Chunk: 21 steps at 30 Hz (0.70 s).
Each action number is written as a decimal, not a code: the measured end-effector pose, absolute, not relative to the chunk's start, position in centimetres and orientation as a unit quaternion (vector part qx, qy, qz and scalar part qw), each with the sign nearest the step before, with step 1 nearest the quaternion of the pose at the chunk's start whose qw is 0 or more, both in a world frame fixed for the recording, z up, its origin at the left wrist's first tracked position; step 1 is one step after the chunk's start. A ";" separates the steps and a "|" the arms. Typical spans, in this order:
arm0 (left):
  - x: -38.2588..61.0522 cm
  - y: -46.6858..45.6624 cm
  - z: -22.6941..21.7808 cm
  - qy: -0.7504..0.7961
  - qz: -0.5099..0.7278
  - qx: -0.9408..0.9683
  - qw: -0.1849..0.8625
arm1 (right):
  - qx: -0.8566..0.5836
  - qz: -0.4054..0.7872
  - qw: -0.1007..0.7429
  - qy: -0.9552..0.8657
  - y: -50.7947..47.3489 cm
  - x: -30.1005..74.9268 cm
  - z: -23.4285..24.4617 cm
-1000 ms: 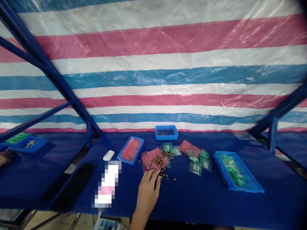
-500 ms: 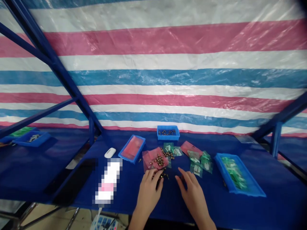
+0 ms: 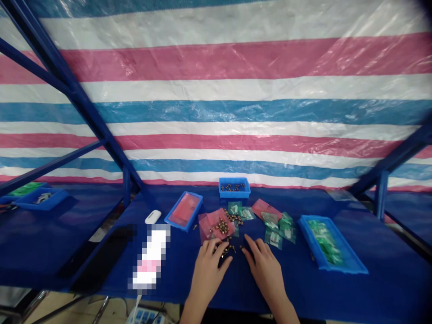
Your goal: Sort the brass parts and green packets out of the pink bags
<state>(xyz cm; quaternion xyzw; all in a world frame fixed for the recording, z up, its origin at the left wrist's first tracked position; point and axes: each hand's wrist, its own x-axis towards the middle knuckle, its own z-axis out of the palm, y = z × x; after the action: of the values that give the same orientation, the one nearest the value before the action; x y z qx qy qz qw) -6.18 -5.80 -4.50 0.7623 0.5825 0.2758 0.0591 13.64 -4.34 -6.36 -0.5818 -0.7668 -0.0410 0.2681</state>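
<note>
My left hand (image 3: 208, 265) rests on the blue tabletop, fingers curved and thumb apart, beside a small heap of brass-coloured metal fittings (image 3: 227, 251). Its fingertips partly cover that heap, at the near edge of some pink plastic bags (image 3: 206, 228). More fittings (image 3: 222, 226) lie piled on these bags. To the right, my right hand (image 3: 266, 265) has its thumb and index finger apart, and a tiny dark piece (image 3: 241, 246) shows by the thumb tip. Whether the thumb touches it I cannot tell. Small green-and-clear bags (image 3: 274, 238) lie beyond that hand.
A blue bin (image 3: 234, 195) with fittings stands at the back. Another blue tray (image 3: 172, 221) holds pink bags; a third (image 3: 351, 265), at right, holds green bags. A white case (image 3: 153, 217) and a pixelated object (image 3: 151, 258) lie left. Blue frame bars (image 3: 84, 108) flank the table.
My right hand has shifted a little left, closer to the fittings, and its thumb is by a tiny piece. My left thumb has spread slightly from its fingers. The view has moved slightly.
</note>
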 end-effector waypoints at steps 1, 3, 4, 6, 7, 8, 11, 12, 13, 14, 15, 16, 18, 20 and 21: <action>-6.2 -5.8 -4.5 0.584 0.275 0.762 0.061 | -0.571 -0.050 0.256 -0.778 -4.2 13.5 -6.1; -6.2 -5.8 -4.6 0.586 0.272 0.760 0.067 | -0.547 -0.054 0.243 -0.799 -4.1 13.2 -5.8; -6.2 -5.8 -4.6 0.586 0.271 0.760 0.071 | -0.537 -0.051 0.243 -0.806 -4.1 13.2 -5.7; -6.2 -5.7 -4.6 0.586 0.271 0.760 0.073 | -0.522 -0.042 0.247 -0.815 -4.3 13.2 -5.6; -6.2 -5.7 -4.6 0.586 0.271 0.760 0.074 | -0.518 -0.036 0.250 -0.817 -4.4 13.3 -5.6; -6.2 -5.7 -4.6 0.587 0.272 0.759 0.074 | -0.515 -0.030 0.254 -0.818 -4.4 13.3 -5.7; -6.2 -5.7 -4.5 0.587 0.275 0.757 0.078 | -0.511 -0.011 0.270 -0.816 -4.2 13.4 -5.9; -6.2 -5.7 -4.6 0.587 0.276 0.757 0.080 | -0.508 -0.003 0.279 -0.815 -4.1 13.4 -5.9; -6.2 -5.8 -4.6 0.587 0.276 0.757 0.082 | -0.503 0.006 0.291 -0.814 -4.0 13.3 -5.9; -6.3 -5.7 -4.6 0.585 0.277 0.757 0.083 | -0.496 0.013 0.307 -0.812 -4.0 13.2 -5.7; -6.3 -5.7 -4.6 0.584 0.278 0.758 0.085 | -0.485 0.019 0.326 -0.811 -4.1 13.0 -5.4; -6.3 -5.7 -4.7 0.582 0.279 0.759 0.087 | -0.467 0.020 0.350 -0.812 -4.6 12.8 -4.9; -6.4 -5.7 -4.7 0.578 0.282 0.761 0.089 | -0.410 0.008 0.408 -0.816 -6.3 12.6 -3.3; -6.4 -5.6 -4.7 0.575 0.285 0.762 0.085 | -0.357 -0.015 0.461 -0.812 -8.8 12.6 -1.2; -6.4 -5.6 -4.6 0.575 0.286 0.762 0.082 | -0.356 -0.022 0.473 -0.806 -10.0 12.7 0.0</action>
<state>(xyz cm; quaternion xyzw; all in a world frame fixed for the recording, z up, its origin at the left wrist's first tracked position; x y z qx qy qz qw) -6.41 -5.59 -4.65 0.7624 0.5747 0.2858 0.0825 12.73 -10.01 0.04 -0.3558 -0.8055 -0.0219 0.4733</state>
